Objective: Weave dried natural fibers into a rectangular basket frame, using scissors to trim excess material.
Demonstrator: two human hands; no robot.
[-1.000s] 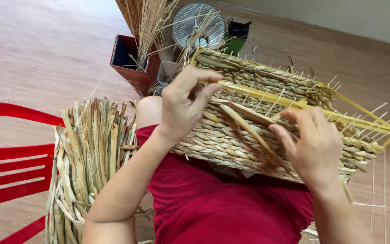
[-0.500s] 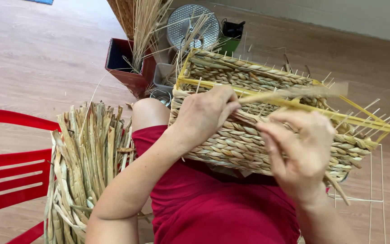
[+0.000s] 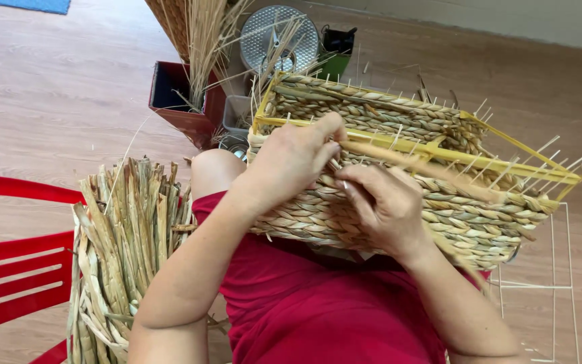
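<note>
Weaving on my lap: woven basket [image 3: 399,168].
My left hand [image 3: 294,162] pinches a straw strand [image 3: 426,165]; right hand [image 3: 385,205] presses open against it.

You have no labels, signs or screens before you. The nearest thing to a package is an open dark-red box [image 3: 186,108] with a dark inside, standing on the floor beyond your knee, with dry straw stalks rising out of it.
</note>
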